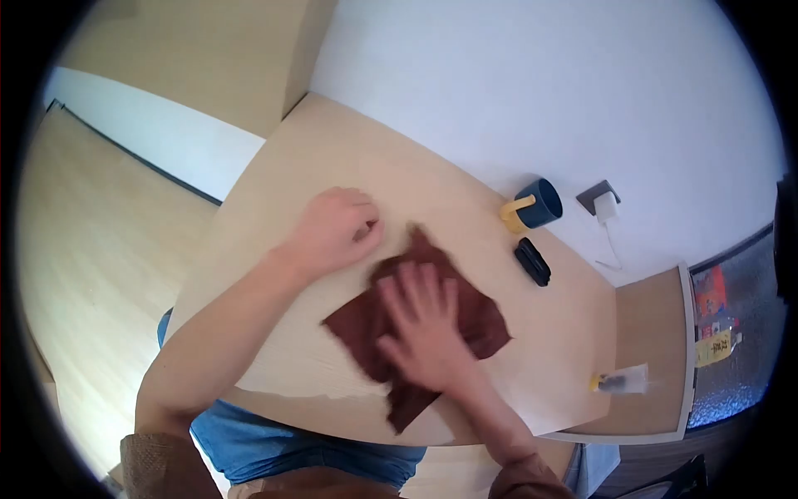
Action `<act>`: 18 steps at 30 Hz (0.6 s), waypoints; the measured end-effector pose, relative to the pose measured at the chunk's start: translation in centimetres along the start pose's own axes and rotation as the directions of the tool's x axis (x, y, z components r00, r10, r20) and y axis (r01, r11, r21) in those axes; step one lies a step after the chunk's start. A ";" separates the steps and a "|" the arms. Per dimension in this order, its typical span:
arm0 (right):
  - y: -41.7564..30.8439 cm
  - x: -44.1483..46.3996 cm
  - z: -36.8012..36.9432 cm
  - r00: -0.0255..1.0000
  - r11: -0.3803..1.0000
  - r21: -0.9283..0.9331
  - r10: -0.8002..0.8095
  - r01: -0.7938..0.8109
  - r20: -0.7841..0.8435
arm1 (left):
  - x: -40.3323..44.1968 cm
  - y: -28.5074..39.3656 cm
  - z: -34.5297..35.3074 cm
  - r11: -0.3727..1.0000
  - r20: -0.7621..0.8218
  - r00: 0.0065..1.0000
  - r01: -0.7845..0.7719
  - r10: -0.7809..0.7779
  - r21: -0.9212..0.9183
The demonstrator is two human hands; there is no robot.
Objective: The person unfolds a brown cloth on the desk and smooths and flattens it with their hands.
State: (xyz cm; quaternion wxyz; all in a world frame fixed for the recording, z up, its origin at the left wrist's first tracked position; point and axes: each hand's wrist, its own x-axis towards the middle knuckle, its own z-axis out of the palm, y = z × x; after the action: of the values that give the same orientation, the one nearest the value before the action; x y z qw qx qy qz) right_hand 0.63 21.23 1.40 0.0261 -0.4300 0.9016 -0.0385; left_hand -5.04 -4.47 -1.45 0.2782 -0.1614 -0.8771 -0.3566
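Note:
A dark reddish-brown cloth [482, 320] lies spread and rumpled on the light wooden table [549, 349]. My right hand [422, 324] rests flat on top of it, palm down with the fingers apart, a little blurred. Up and to the left of the cloth, my left hand [334, 229] leans on the tabletop in a loose fist. A dark hollow shows between its thumb and curled fingers, and I see no object there. Near the table's front edge, a wet-looking patch [307, 401] darkens or glosses the surface.
By the wall stand a dark blue mug with a yellow handle [540, 204] and a black case-like object [532, 262]. A clear container with a yellow end [619, 380] lies at the right. A white plug [606, 207] sits in the wall socket; a raised panel [648, 349] borders the right side.

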 end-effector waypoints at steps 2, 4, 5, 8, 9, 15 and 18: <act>-2.6 0.1 -0.5 0.963 0.952 0.154 -0.270 0.264 0.020 | 0.2 0.1 -0.1 1.000 0.002 1.000 -0.017 0.017 0.016; -2.9 0.0 -0.4 0.867 0.846 0.235 -0.497 0.478 0.027 | -0.2 0.4 -0.7 0.999 0.069 0.998 0.004 -0.006 0.035; -1.8 0.4 -0.4 0.887 0.860 0.247 -0.461 0.447 0.002 | 0.0 0.2 -0.8 0.999 0.041 0.999 -0.020 0.019 0.027; 3.7 1.0 -0.4 0.959 0.931 0.227 -0.278 0.285 -0.063 | -0.8 0.6 0.0 1.000 -0.016 1.000 -0.027 0.027 -0.009; 6.2 0.8 -0.3 0.981 0.943 0.281 -0.152 0.180 -0.122 | -0.7 0.9 -0.4 1.000 -0.009 1.000 -0.025 0.025 -0.010; 6.3 -0.8 1.0 0.967 0.974 -0.034 0.217 -0.223 -0.136 | -0.6 1.8 -0.3 0.984 -0.050 0.999 0.003 -0.012 -0.177; 0.2 -0.1 0.7 0.985 0.982 0.080 -0.168 0.171 -0.042 | -0.8 1.6 0.2 0.987 -0.134 0.991 -0.016 -0.005 -0.158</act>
State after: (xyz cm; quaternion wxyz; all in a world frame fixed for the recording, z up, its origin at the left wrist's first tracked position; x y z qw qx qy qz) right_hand 0.62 21.44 0.65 0.0249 -0.5029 0.8597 -0.0858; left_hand -3.66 -3.27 -1.22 0.3239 -0.1612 -0.8248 -0.4346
